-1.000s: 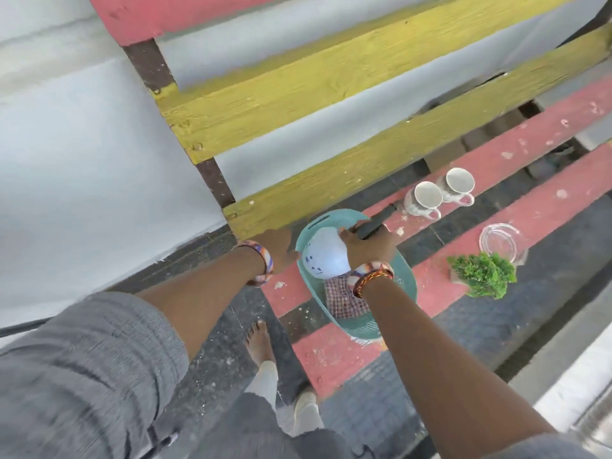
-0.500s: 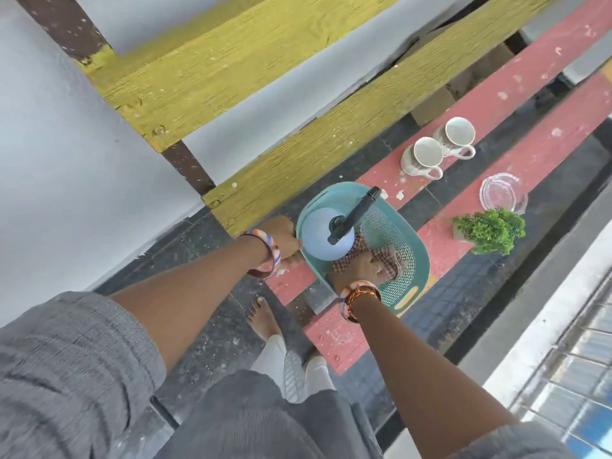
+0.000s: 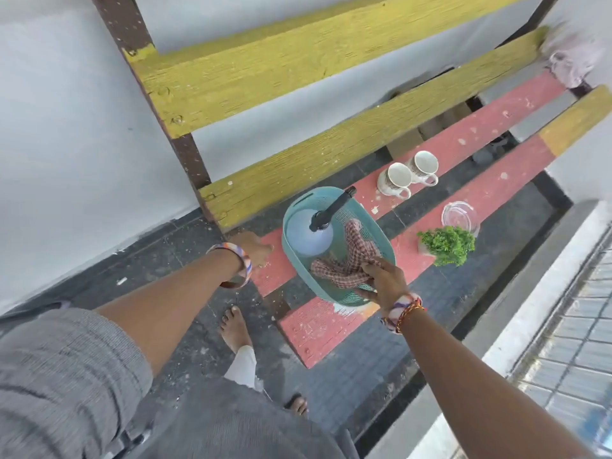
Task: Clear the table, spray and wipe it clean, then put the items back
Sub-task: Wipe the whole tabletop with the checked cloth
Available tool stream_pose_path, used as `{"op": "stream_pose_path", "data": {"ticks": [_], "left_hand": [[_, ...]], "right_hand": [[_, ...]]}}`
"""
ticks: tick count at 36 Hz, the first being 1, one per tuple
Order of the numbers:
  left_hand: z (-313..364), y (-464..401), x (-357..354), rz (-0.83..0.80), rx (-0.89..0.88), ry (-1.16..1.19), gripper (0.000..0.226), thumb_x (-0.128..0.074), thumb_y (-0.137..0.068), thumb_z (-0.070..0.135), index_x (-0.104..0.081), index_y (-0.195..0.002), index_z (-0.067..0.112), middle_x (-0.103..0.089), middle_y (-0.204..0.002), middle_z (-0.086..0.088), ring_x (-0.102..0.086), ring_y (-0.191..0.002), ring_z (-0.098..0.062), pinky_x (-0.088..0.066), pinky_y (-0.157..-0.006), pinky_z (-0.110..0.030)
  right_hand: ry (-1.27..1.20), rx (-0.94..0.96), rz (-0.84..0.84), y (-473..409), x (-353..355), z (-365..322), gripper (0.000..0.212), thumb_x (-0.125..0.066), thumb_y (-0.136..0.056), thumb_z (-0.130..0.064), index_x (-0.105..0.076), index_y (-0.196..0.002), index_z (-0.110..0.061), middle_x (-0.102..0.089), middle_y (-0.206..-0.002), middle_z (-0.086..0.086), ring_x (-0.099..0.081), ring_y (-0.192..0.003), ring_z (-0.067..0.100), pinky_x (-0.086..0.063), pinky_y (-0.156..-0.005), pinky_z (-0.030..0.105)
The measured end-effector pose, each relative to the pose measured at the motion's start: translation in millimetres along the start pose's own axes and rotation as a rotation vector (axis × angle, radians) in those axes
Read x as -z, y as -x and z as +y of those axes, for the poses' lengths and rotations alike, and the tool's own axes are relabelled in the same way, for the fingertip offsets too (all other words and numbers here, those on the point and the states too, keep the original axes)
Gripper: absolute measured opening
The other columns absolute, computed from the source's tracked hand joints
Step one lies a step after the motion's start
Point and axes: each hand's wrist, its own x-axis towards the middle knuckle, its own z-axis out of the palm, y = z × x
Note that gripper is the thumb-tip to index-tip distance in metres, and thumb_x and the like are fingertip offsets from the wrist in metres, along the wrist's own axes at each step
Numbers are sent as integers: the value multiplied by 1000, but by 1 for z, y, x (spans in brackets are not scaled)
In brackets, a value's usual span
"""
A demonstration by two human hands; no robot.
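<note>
A teal plastic basket point(image 3: 294, 207) stands on the red slats of the wooden table point(image 3: 318, 329). Inside it a white spray bottle point(image 3: 306, 241) with a black nozzle stands upright at the left end. A brown checked cloth point(image 3: 344, 263) lies beside the bottle, and my right hand point(image 3: 384, 279) pinches its near end over the basket's rim. My left hand point(image 3: 256, 248) rests on the table just left of the basket, fingers curled, holding nothing that I can see.
Two white mugs point(image 3: 409, 177) stand on the far slat. A clear glass dish point(image 3: 460, 215) and a small green plant point(image 3: 447, 245) sit on the near slat, right of the basket. Yellow back slats point(image 3: 331, 154) rise behind. My feet show below through the gaps.
My right hand let go of the spray bottle, moved to the cloth and has gripped it, lifting it slightly. The left hand stayed beside the basket. The camera view shifted.
</note>
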Motion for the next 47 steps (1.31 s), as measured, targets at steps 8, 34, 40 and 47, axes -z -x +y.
{"op": "stream_pose_path", "data": {"ticks": [8, 34, 40, 47], "left_hand": [[15, 60, -41, 86, -113, 238, 20, -49, -93, 22, -57, -81, 9, -60, -83, -4, -52, -62, -14, -45, -58, -23], [-141, 362, -42, 284, -831, 1030, 53, -87, -42, 33, -66, -88, 16, -76, -79, 4, -71, -80, -17, -60, -68, -27], [-219, 389, -39, 621, -714, 969, 16, -61, -81, -2, -68, -80, 13, -74, -71, 6, -69, -69, -9, -55, -81, -31], [-321, 420, -13, 669, -523, 935, 10, -63, -84, 8, -63, -94, 4, -68, -74, -1, -66, -60, -7, -53, -61, -20]], "right_hand": [[-373, 171, -186, 53, 48, -5, 20, -40, -94, -11, -48, -75, -11, -55, -80, 5, -53, -75, 19, -45, -66, 33], [-123, 483, -1334, 338, -62, -13, 32, -76, -61, -26, -72, -89, -11, -72, -93, 10, -70, -84, 23, -56, -79, 40], [444, 735, -921, 375, -120, 31, 27, -46, -98, -24, -59, -116, -9, -64, -117, 12, -61, -104, 28, -47, -95, 43], [778, 970, -768, 446, -199, 86, 28, -44, -99, -20, -59, -116, -5, -62, -115, 9, -55, -96, 19, -43, -85, 27]]}}
